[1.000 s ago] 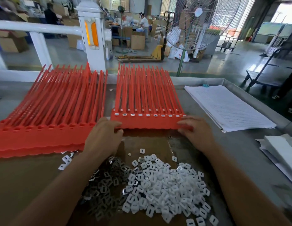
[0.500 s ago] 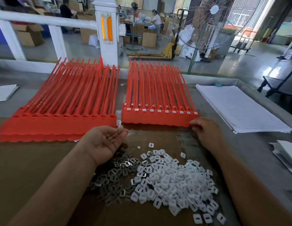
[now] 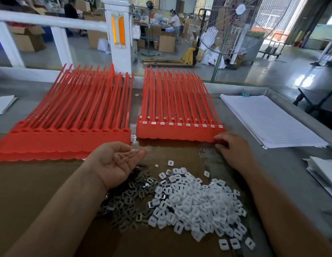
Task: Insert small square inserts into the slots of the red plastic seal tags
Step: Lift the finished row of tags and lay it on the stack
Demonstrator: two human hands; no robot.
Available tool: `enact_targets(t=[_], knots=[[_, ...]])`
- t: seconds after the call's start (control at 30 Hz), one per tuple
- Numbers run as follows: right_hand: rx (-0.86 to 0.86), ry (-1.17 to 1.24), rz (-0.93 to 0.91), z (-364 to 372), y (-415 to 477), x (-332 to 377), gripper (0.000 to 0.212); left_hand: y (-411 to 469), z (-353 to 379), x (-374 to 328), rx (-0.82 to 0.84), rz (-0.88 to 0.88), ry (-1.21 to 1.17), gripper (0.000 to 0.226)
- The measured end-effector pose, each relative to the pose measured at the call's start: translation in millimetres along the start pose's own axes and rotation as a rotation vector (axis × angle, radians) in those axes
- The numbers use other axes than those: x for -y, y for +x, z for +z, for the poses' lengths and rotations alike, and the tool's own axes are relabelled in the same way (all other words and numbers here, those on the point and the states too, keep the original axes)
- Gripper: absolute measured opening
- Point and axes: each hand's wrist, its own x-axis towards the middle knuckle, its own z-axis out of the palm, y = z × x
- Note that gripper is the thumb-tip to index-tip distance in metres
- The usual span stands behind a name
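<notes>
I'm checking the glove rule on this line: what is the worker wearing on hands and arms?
Nothing that can be seen. The left hand and right hand are bare, with no gloves, rings or tape visible. The left forearm and right forearm are uncovered as far as the frame shows: no sleeves, watch or wristband.

Landmark: a white post (image 3: 122, 58) with an orange reflector strip, standing just past the far edge of the grey metal workbench (image 3: 272, 90).
Rail: a white rail (image 3: 50, 20) runs left from the post.
Fan: a wire-caged pedestal fan (image 3: 239, 25) stands right of the post.
Pallet jack: a yellow pallet jack (image 3: 187, 56) sits on the floor between post and fan.
Boxes: cardboard cartons (image 3: 167, 43) lie behind the post.
Person: a seated worker in white (image 3: 175, 20), far behind the post.
Floor: glossy grey concrete (image 3: 272, 71), with daylight glare well right of the post.
</notes>
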Motion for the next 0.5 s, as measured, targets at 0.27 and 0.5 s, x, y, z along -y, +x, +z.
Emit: enact_targets(t=[0.27, 0.5], knots=[[0.004, -0.015, 0.008, 0.9, 1.1, -2.5, 0.028, 2.7, 4.2, 5.7, -0.029, 0.107, -0.006, 0.013], [0.0, -0.003, 0.02, -3.5, -0.2, 1.7, 0.027, 16.4, -4.0, -5.6, -0.094, 0.303, -0.215, 0.018]])
